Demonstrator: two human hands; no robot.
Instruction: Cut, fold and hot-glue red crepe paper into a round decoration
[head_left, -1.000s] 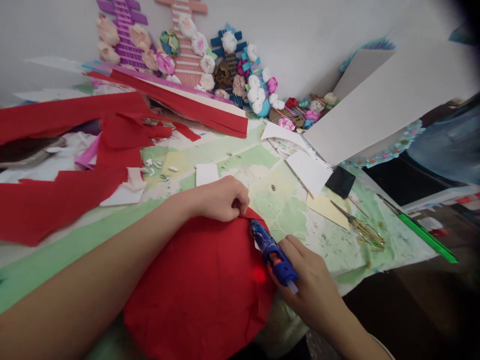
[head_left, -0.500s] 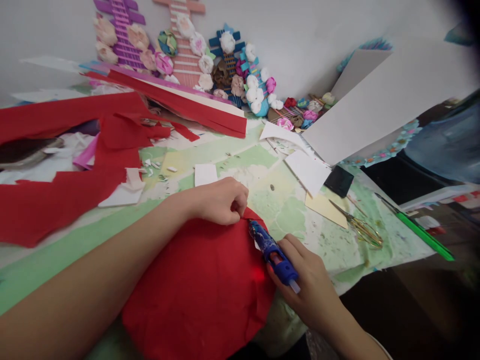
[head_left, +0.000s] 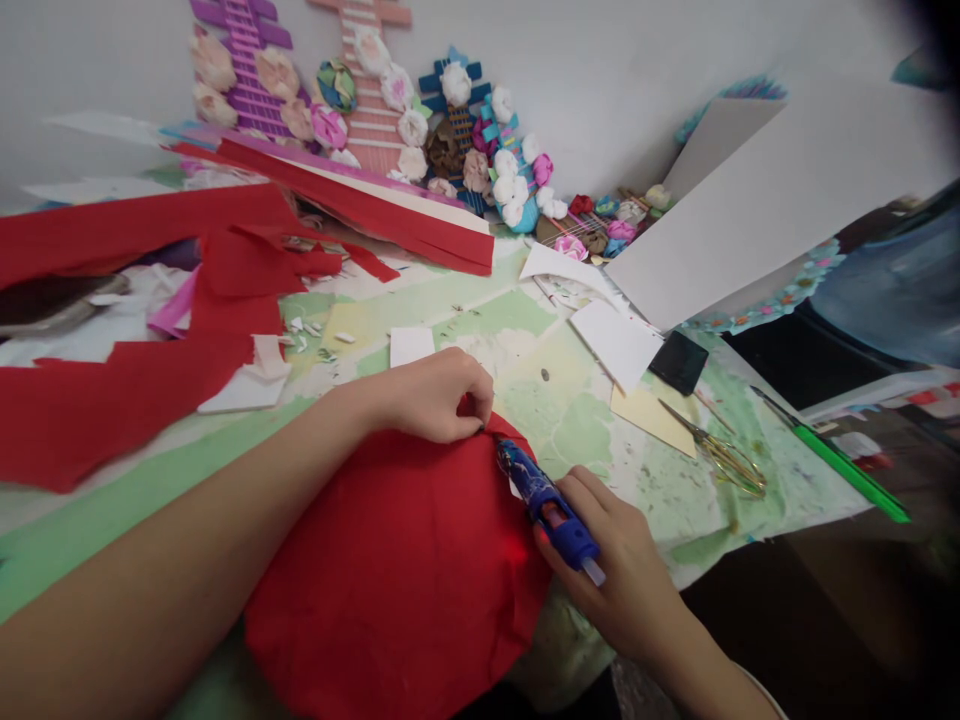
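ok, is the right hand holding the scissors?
No, the right hand grips a blue glue gun; the scissors lie apart from it on the table.

Gold-handled scissors (head_left: 721, 457) are seen lying on the mottled green table cover (head_left: 585, 425), with a green stick (head_left: 847, 468) laid to their right near the edge. A black square (head_left: 680, 362), a white card (head_left: 619, 343) and a cream card (head_left: 651, 417) are grouped beside a large white board (head_left: 765, 200). Red paper strips (head_left: 112, 400) are spread across the left, and paper-flower ornaments (head_left: 450, 140) are propped along the wall.
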